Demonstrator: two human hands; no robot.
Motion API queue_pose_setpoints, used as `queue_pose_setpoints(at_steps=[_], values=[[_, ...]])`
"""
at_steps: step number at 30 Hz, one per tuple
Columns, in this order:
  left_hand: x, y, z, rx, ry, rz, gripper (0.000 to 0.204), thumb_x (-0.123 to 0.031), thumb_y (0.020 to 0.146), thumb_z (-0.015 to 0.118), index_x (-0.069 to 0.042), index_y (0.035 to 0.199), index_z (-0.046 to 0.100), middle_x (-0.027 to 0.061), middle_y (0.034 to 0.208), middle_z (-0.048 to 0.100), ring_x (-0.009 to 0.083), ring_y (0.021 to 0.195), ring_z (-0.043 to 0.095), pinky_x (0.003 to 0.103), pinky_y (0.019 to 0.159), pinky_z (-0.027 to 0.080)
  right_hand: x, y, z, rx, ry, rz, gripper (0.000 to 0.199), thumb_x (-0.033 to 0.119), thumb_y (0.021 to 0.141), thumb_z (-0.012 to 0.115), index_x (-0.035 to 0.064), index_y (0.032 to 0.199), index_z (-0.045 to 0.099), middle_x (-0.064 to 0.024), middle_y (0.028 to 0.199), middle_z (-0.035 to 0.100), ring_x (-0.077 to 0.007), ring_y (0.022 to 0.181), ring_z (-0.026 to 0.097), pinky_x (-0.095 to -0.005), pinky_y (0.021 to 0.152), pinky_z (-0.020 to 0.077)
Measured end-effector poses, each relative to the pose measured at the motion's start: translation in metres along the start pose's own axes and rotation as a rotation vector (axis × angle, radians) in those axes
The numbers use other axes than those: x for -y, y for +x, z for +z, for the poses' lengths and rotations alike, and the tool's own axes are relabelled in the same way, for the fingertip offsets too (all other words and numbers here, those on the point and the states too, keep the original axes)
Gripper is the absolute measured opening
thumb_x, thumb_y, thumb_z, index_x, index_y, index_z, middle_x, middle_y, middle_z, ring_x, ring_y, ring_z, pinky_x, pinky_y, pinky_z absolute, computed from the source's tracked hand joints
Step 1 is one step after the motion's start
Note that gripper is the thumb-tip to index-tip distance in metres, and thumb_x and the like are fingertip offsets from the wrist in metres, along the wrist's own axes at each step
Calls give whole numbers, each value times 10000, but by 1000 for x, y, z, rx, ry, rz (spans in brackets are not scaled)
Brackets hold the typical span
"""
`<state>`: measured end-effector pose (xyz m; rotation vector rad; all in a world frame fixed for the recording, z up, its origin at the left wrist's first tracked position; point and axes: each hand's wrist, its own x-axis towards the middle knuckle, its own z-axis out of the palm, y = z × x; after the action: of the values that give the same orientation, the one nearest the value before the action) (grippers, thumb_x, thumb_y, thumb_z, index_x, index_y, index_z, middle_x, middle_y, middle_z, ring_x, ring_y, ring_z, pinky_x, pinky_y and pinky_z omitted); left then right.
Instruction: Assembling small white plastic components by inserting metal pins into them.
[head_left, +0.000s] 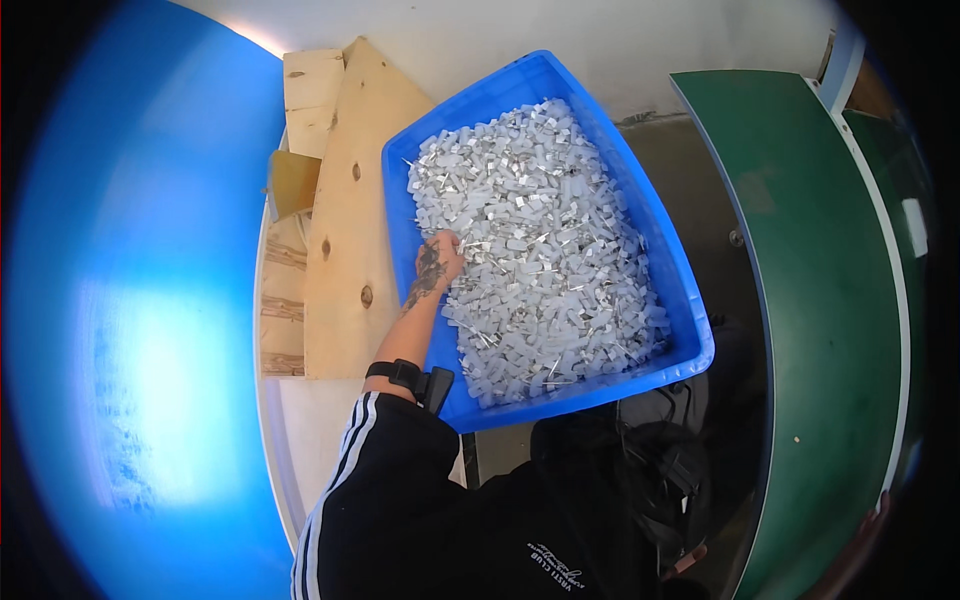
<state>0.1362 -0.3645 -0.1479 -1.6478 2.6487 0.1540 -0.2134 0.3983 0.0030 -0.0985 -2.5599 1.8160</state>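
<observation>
One hand (440,258), fingers buried in white parts (540,250), grip unclear; blue bin (690,300) rim just left.

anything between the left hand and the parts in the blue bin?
No. The left hand already rests on the pile of small white parts inside the blue bin; nothing visible sits between them. The bin is open-topped. The right hand is not in view.

No screens or signs show. The one container is a large blue plastic bin (610,190), rectangular with a raised rim, tilted at centre and heaped with small translucent white pieces (540,250), possibly each with a metal clip.
</observation>
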Motion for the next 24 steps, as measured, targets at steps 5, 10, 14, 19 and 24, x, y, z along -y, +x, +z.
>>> queue_pose_setpoints(at_steps=[5,10,14,19,24], values=[[-1,-3,-9,17,-189,-68,227,-155,706,727,-106,919,665,60,817,667,234,834,658,352,775,516,90,-99,94,-178,74,-74,381,140,963,521,-12,1309,480,-109,929,596,-175,776,536,-279,676,429],[-6,-17,-39,-128,-240,-74,261,-102,693,729,-63,948,693,53,783,666,201,745,652,321,709,514,68,-132,114,-57,400,-79,330,35,950,509,-26,1272,470,-127,925,627,-161,727,530,-255,654,430],[-106,-86,-88,103,-1374,-36,236,42,791,651,19,1023,617,53,801,642,177,692,627,271,654,508,36,-156,131,145,117,-94,306,123,926,494,-5,1195,565,-129,1119,574,-181,995,557,-284,866,442],[-231,-223,-118,924,-2040,84,165,90,817,618,-4,944,570,122,941,614,194,906,607,304,772,512,99,-168,231,627,84,-530,349,-4,698,759,-27,1031,656,-128,924,624,-178,761,608,-279,685,506],[-282,-287,-123,764,-1782,568,171,133,792,646,53,923,571,101,958,577,149,910,607,279,836,510,92,-188,238,439,332,-476,484,59,644,843,-21,1063,615,-115,983,601,-152,751,588,-250,653,504]])
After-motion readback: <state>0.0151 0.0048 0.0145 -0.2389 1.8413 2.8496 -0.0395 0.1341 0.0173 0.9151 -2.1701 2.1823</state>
